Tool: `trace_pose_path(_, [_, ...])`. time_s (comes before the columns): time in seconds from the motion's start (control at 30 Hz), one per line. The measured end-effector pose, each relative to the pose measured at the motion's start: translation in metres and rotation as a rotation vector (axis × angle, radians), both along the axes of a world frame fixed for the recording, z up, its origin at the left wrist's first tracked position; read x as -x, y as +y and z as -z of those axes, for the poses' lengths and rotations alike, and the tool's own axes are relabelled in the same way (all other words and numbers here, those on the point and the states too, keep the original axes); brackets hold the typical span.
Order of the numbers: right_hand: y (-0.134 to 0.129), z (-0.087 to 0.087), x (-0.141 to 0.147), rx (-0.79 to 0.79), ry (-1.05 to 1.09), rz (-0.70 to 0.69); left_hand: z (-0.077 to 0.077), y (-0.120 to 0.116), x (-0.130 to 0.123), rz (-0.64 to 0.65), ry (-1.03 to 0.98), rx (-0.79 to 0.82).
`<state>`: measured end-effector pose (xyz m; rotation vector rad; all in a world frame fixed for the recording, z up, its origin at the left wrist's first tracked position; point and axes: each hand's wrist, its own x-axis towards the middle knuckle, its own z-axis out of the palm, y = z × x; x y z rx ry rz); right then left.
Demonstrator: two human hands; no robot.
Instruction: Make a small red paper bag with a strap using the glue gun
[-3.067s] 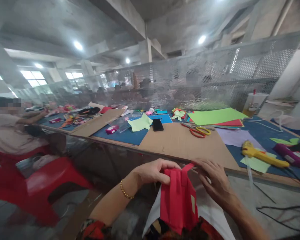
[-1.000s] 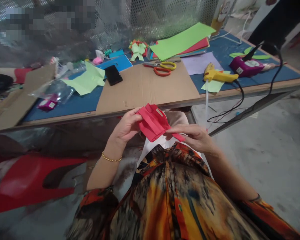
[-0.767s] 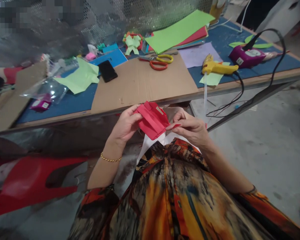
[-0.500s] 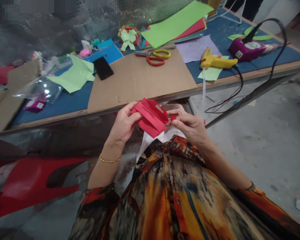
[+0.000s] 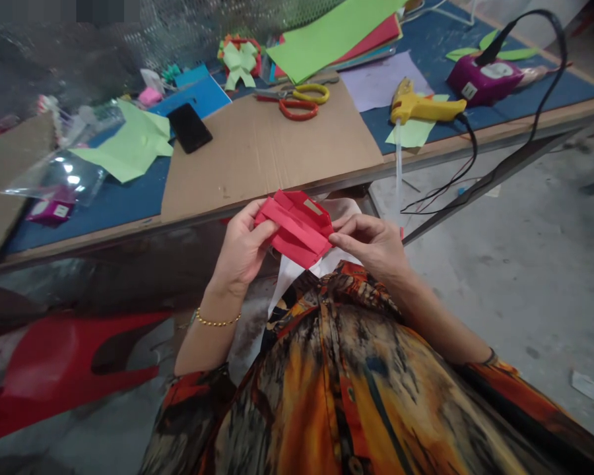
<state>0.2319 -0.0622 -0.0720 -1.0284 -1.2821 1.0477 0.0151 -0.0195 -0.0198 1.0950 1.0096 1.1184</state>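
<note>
Over my lap, just off the table's front edge, I hold up a folded red paper piece (image 5: 297, 227) with pleats and a small pale strip near its upper right edge. My left hand (image 5: 242, 247) is closed on its left end, the thumb lying on top and the fingers behind. At the opposite end, my right hand (image 5: 371, 244) pinches the right edge between thumb and fingertips. White cloth or paper (image 5: 344, 210) shows behind and beneath the red piece.
A cardboard sheet (image 5: 272, 155) lies on the blue-topped table, bearing scissors (image 5: 299, 109). Left of them is a black phone (image 5: 189, 127). On the right, a yellow glue gun (image 5: 426, 109) has its glue stick jutting past the edge, near a purple box (image 5: 485, 79) with a cable.
The small red flap at my right fingertips no longer stands out; those fingers now press at the paper's right edge. My left hand keeps its hold. The view has shifted slightly.
</note>
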Motion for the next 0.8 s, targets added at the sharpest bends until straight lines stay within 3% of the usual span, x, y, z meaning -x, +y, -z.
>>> trace_pose_path(0.33, [0.001,-0.002,0.003,0.075,0.101,-0.049,0.001,-0.007,0.002,0.015,0.06,-0.045])
trace_pose_path(0.6, [0.001,-0.001,-0.004,0.035,-0.14,-0.075,0.008,-0.006,0.019,0.101,0.163,-0.017])
trace_pose_path(0.7, [-0.002,-0.001,-0.005,-0.046,-0.302,-0.049,0.011,-0.01,0.028,0.042,0.281,-0.162])
trace_pose_path(0.8, [-0.007,0.002,-0.007,-0.134,-0.435,-0.065,0.014,-0.021,0.036,-0.055,0.522,-0.459])
